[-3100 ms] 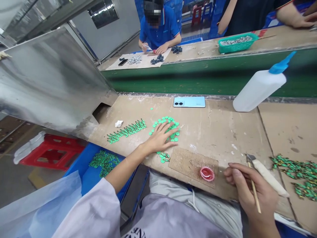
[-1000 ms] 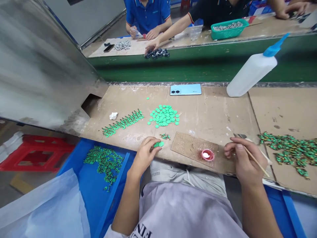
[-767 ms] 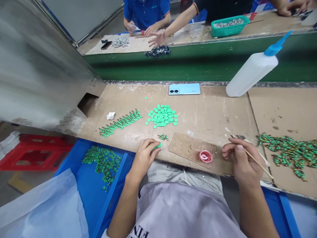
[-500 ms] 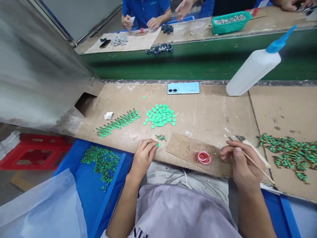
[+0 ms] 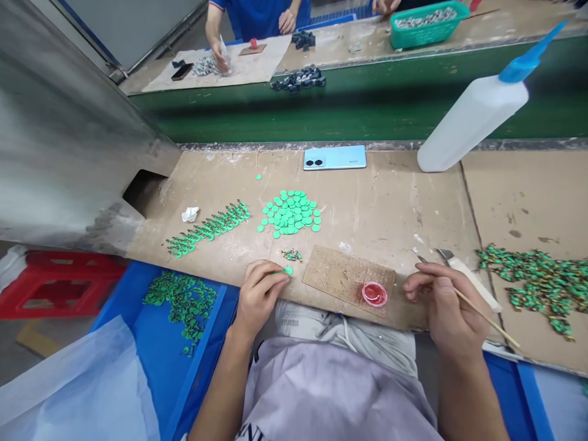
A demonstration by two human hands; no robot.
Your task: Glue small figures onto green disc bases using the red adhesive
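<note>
My left hand (image 5: 261,293) rests at the front of the cardboard-covered bench, its fingertips pinched at a small green disc (image 5: 288,271). Just beyond those fingers lies a little cluster of tiny gold-and-green parts (image 5: 292,255). My right hand (image 5: 454,309) is closed around a thin wooden-handled brush (image 5: 482,315), its pale tip pointing away to the left. Between my hands, a small cup of red liquid (image 5: 374,294) stands on a brown board (image 5: 331,269). Farther back is a pile of green discs (image 5: 291,213), with rows of discs bearing upright stems (image 5: 209,228) to its left.
A white-handled scraper (image 5: 473,282) lies beside my right hand, near heaped green-and-gold pieces (image 5: 537,285). A phone (image 5: 335,158) and a tilted white bottle (image 5: 473,122) are at the back. A blue tray (image 5: 151,343) sits lower left. Another person's hands (image 5: 287,21) work opposite.
The view has shifted slightly, and the bench things sit a little farther left. My hands keep their holds. Across the bench, the other person's hand has reached down to the pale pile.
</note>
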